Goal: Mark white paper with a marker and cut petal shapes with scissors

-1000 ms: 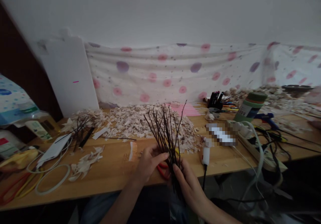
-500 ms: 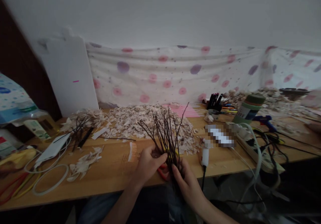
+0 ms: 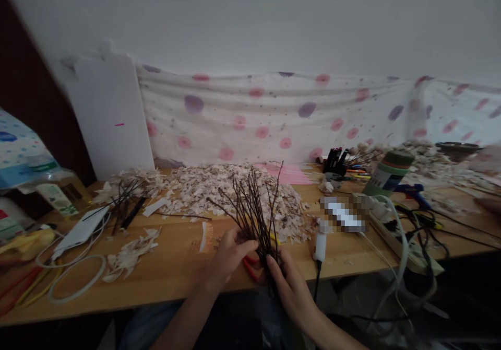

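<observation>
A bundle of thin dark twigs (image 3: 256, 209) stands upright in front of me, its tips fanning out over the table. My right hand (image 3: 287, 277) is closed round the lower part of the bundle. Higher up on the left side, my left hand (image 3: 235, 251) pinches twigs between thumb and fingers. Behind the twigs, partly hidden, a tool with red handles (image 3: 252, 269) lies at the table edge. A wide heap of pale dried flakes (image 3: 211, 188) spreads behind my hands.
More dark twigs (image 3: 123, 198) lie on the left near a white power bank (image 3: 82, 232). To the right are a white glue gun-like device (image 3: 320, 245), a power strip (image 3: 407, 251) with tangled cables, a green bottle (image 3: 389, 172) and a blue glue gun (image 3: 415, 193).
The twig tips have tilted to the left. Both hands keep their hold on the bundle, and the left hand has shifted slightly. The camera view has moved a little.
</observation>
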The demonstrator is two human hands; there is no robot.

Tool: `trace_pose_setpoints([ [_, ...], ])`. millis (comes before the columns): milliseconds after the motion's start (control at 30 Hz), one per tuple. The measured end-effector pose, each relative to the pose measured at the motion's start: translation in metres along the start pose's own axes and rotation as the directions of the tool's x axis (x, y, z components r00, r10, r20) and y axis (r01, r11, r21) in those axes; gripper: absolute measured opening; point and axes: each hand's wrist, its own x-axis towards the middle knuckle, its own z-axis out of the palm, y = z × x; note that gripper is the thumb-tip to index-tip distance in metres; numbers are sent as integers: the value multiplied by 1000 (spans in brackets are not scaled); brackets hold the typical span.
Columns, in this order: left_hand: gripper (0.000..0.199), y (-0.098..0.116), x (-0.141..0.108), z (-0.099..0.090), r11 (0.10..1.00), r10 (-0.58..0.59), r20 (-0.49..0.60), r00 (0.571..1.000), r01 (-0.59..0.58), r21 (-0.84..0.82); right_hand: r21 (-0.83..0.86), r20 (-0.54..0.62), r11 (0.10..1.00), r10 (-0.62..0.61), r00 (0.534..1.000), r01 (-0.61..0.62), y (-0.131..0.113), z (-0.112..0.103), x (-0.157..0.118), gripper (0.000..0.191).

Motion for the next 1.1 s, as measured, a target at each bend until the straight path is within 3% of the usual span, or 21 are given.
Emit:
trace_pose_setpoints([
  [133,18,0,0,2,993,-37,47,998,42,-108,-44,-64,998,-39,997,36,1,-1,1,30],
  [400,27,6,6,-10,971,-13,59,998,26,-239,-12,33,999,-32,999,32,1,-3,0,29],
  [600,25,1,8,-12,972,93,-45,995,-101,-211,-15,16,1000,17,1000,-17,11,-1,0,32],
  [800,25,-3,7,-7,955,273,-115,955,-284,-86,-16,33,999,35,999,-34,11,1,-4,30],
  [1100,31,-3,6,-2,949,306,-223,926,-315,-4,53,82,997,43,996,-47,4,1,-3,32],
])
